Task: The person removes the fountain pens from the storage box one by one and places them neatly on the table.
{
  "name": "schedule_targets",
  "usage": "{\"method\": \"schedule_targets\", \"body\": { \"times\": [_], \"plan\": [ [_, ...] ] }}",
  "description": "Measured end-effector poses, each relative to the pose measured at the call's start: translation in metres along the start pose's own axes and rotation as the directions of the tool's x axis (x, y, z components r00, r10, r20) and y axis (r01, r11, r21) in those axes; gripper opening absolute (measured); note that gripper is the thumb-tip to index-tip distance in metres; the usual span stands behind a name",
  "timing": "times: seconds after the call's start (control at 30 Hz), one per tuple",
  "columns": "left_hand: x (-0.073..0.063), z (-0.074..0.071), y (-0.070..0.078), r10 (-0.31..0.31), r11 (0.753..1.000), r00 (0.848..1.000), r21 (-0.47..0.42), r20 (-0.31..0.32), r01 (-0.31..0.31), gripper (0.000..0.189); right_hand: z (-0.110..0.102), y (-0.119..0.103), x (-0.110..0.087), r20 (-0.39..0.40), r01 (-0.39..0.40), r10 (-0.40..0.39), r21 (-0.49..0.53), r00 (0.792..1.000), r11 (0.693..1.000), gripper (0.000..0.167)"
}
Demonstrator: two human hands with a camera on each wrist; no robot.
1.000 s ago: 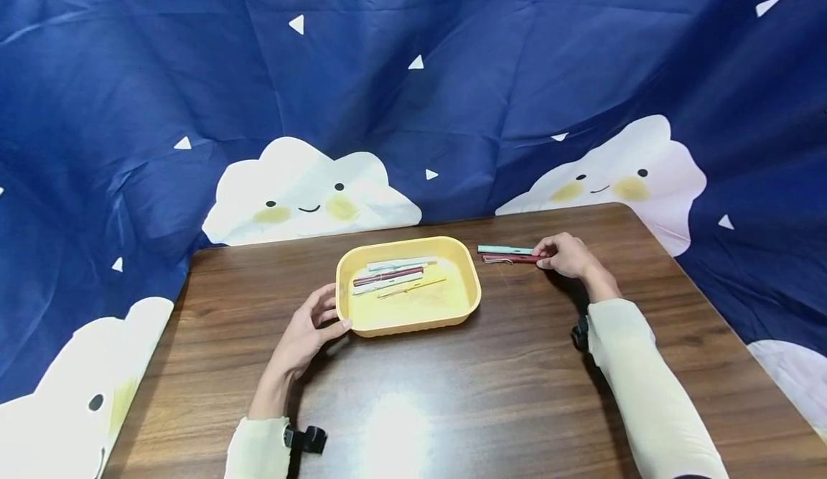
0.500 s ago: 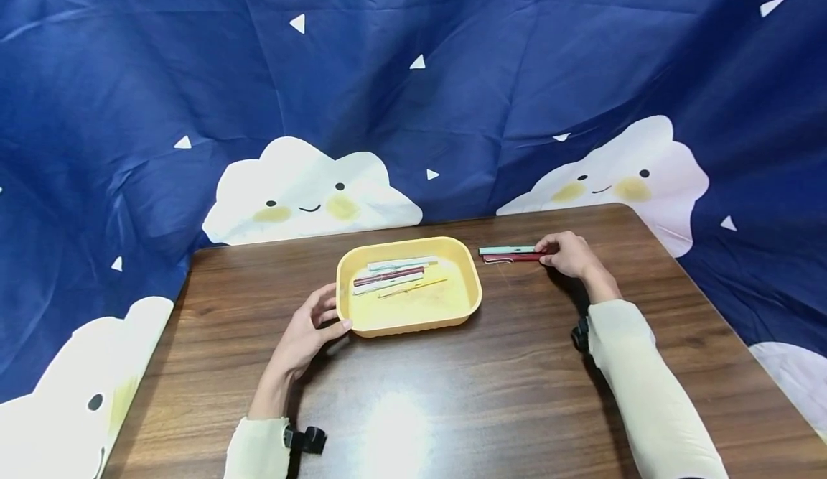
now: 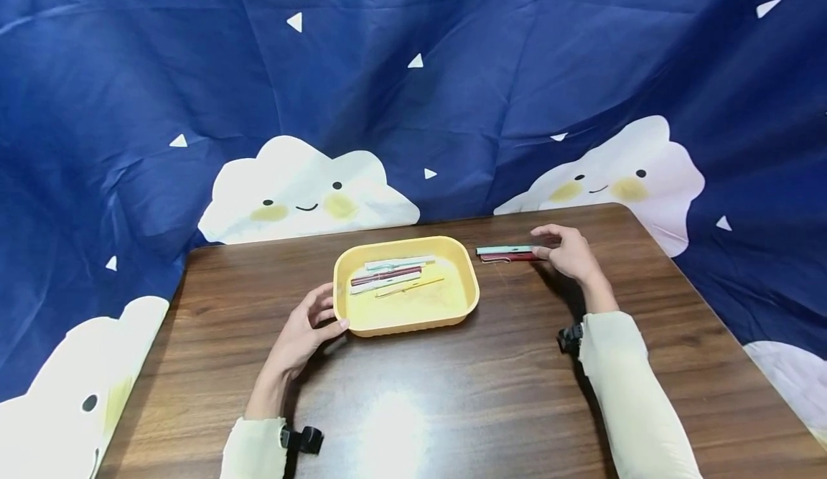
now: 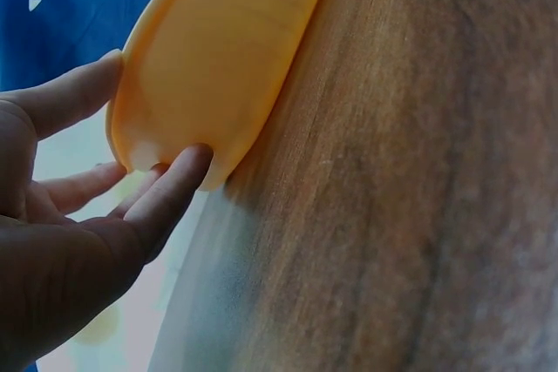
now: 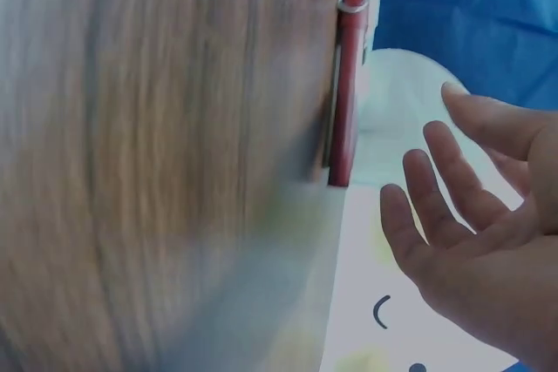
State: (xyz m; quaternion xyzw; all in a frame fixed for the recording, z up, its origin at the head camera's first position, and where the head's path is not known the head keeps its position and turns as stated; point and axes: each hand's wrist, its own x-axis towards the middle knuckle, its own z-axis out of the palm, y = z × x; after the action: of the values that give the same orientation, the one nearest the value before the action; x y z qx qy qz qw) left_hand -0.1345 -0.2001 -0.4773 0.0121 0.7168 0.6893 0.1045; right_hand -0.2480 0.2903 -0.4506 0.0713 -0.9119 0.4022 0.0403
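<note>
A yellow plastic tray [image 3: 400, 330] stands on the table with several pens in it: pale teal [image 3: 400, 263], dark red [image 3: 385, 276], white [image 3: 385, 283] and yellow [image 3: 410, 286]. My left hand [image 3: 304, 335] holds the tray's near left corner, thumb on the front side and fingers along the left wall; the left wrist view shows the fingertips [image 4: 199, 158] against that wall. Right of the tray, a teal pen [image 3: 506, 250] and a dark red pen [image 3: 507, 257] lie side by side. My right hand [image 3: 568, 253] hovers over their right ends, fingers spread and holding nothing.
The brown wooden table [image 3: 517, 393] has rounded back corners. A blue curtain [image 3: 452, 105] with white clouds hangs behind it. Black straps with small cameras sit on both wrists.
My right hand has released the dark red pen and its fingers have spread apart, with the hand lifted slightly. The two pens lie nearly where they were. My left hand stays on the tray.
</note>
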Motion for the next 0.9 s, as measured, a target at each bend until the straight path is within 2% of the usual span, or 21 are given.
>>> {"method": "schedule_targets", "body": {
  "times": [0.2,0.33,0.63,0.77,0.9],
  "plan": [
    [0.0,0.001,0.001,0.004,1.0,1.0,0.013,0.005,-0.004,0.077,0.006,-0.009,-0.005,-0.019,0.028,-0.025,0.176,0.999,0.984,0.044],
    [0.001,0.002,0.001,0.007,1.0,1.0,0.001,0.007,-0.007,0.078,0.005,-0.021,-0.006,-0.026,0.045,-0.041,0.228,0.999,0.973,0.046],
    [-0.001,0.001,-0.001,-0.002,1.0,1.0,-0.002,-0.005,0.001,0.077,0.012,-0.047,-0.003,0.0,0.087,-0.091,0.277,0.996,0.957,0.049],
    [-0.001,0.001,-0.001,-0.003,1.0,1.0,-0.006,-0.009,0.003,0.076,0.016,-0.057,-0.002,-0.005,0.123,-0.126,0.259,0.992,0.958,0.046],
    [0.0,0.001,-0.002,0.002,1.0,1.0,-0.011,-0.006,-0.002,0.077,0.023,-0.065,-0.004,0.005,0.123,-0.129,0.26,0.992,0.958,0.045]
  ]
}}
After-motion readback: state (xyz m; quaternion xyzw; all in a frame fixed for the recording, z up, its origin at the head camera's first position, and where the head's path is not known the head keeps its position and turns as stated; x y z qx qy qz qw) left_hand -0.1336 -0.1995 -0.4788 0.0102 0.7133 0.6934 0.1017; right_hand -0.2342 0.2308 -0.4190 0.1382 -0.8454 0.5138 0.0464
